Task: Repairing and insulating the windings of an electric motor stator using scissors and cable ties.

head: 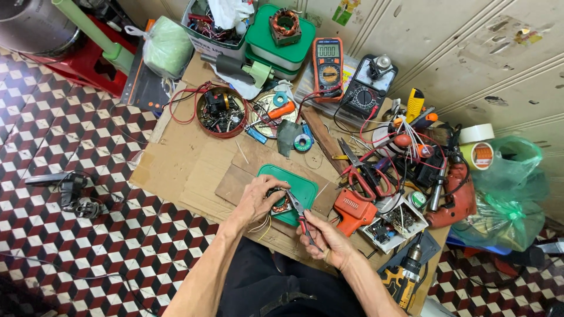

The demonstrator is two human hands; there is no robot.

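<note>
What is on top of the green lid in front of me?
A small motor coil sits on the green lid, held by the left hand. Its underside is hidden.

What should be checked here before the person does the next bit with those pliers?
1. Left hand steadies the small wound coil: ok, fingers wrap it.
2. Right hand grips the red-handled pliers: ok.
3. Plier tips at the coil: ok, they reach its right edge; whether they pinch a wire, cannot tell.
4. Coil rests over the green lid: ok.
5. Loose wires under the left hand kept away from the tips: cannot tell.
6. Orange tool beside the right hand out of the way: ok, apart from the hand.
</note>
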